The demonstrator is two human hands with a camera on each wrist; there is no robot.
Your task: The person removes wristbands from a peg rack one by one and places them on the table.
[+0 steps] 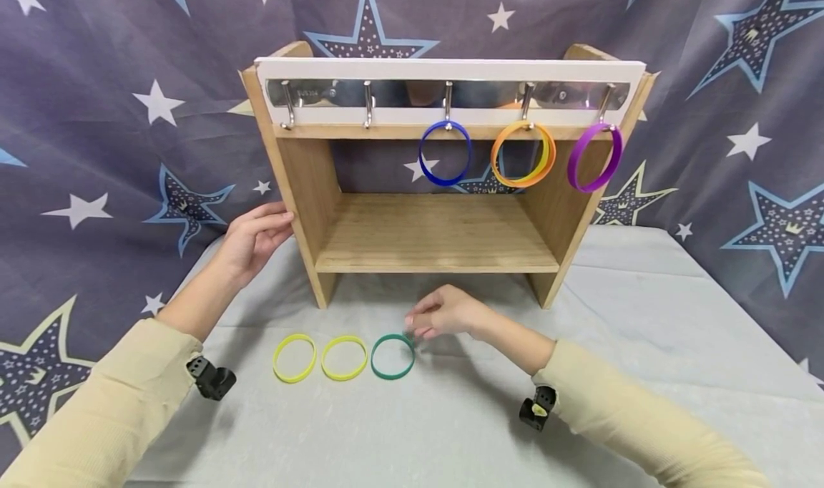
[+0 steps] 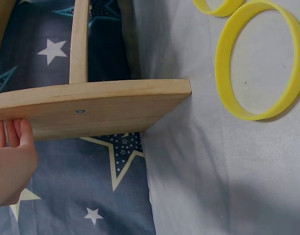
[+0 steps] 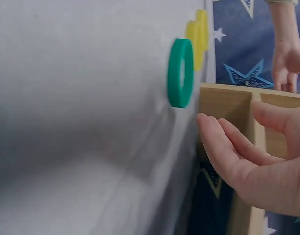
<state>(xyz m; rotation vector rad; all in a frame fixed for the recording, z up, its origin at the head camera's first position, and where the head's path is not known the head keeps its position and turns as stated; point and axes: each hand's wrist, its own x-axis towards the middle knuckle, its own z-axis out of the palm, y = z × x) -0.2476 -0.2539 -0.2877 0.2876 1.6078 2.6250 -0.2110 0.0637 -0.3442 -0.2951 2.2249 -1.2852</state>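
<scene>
My left hand (image 1: 254,245) rests its fingertips against the left side panel of a wooden shelf (image 1: 438,230); in the left wrist view the extended fingers (image 2: 26,132) meet the panel's face. Just above the tabletop, my right hand (image 1: 444,311) has its fingertips close to the right rim of a green wristband (image 1: 372,363). In the right wrist view the thumb and fingers (image 3: 216,139) are apart, with nothing between them. The green wristband lies flat, and left of it lie two yellow wristbands, one in the middle (image 1: 325,366) and one at the left end (image 1: 275,365).
Metal hooks line a white strip (image 1: 412,116) across the shelf's top. A blue wristband (image 1: 421,160) hangs from the middle hook, an orange one (image 1: 496,162) and a yellow one share another, and a purple one (image 1: 574,169) hangs rightmost. Star-printed cloth (image 1: 84,137) surrounds the table.
</scene>
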